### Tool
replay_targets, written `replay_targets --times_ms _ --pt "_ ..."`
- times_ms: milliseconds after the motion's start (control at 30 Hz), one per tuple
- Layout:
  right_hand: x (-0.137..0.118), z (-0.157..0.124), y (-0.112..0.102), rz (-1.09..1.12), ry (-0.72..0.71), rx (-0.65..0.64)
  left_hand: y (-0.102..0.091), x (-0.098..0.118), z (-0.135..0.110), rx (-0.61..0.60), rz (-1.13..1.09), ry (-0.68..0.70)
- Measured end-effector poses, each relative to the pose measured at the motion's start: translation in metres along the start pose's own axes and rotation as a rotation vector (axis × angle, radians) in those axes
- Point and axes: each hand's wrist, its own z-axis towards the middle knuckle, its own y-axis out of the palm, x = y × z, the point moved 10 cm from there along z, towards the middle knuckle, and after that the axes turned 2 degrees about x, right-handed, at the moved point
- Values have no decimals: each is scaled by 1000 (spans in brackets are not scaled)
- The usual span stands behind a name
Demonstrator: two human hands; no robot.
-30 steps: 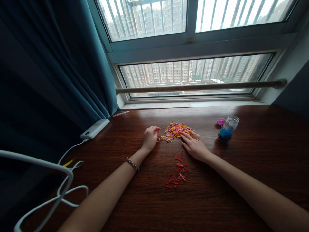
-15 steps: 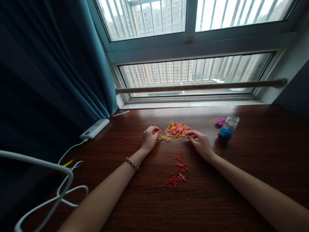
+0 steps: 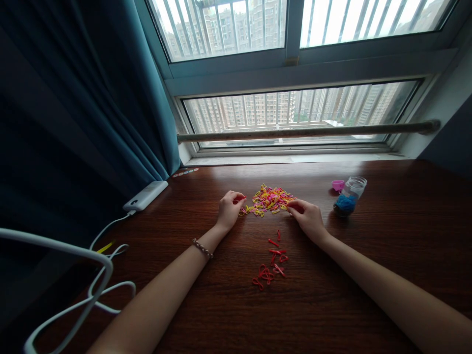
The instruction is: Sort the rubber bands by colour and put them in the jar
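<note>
A heap of small yellow, pink and red rubber bands [image 3: 268, 199] lies on the dark wooden table [image 3: 368, 255]. My left hand [image 3: 228, 210] rests curled at the heap's left edge, its fingertips pinched on a red band. My right hand [image 3: 309, 218] sits at the heap's right edge, its fingers pinched on a red band too. Closer to me lies a separate small group of red bands [image 3: 271, 263], between my two forearms.
A small glass jar [image 3: 348, 196] with blue bands inside stands to the right, its pink lid [image 3: 337, 185] beside it. A white power bank [image 3: 145, 195] with a white cable [image 3: 106, 228] lies at the left by the teal curtain [image 3: 92, 98]. The window sill runs behind.
My right hand went from lying flat on the heap to a pinch at its right edge, drawn slightly back. My left hand has hardly moved.
</note>
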Motion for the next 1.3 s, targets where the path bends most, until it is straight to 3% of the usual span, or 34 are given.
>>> replay_targets --times_ms 700,967,1300 --pt "12 -1 0 188 134 23 1 -15 0 20 -34 -62" --pt "3 2 -5 3 48 51 1 -15 -2 11 -29 -105" --pt "0 1 -11 -16 103 84 2 -19 -3 -2 -34 -156"
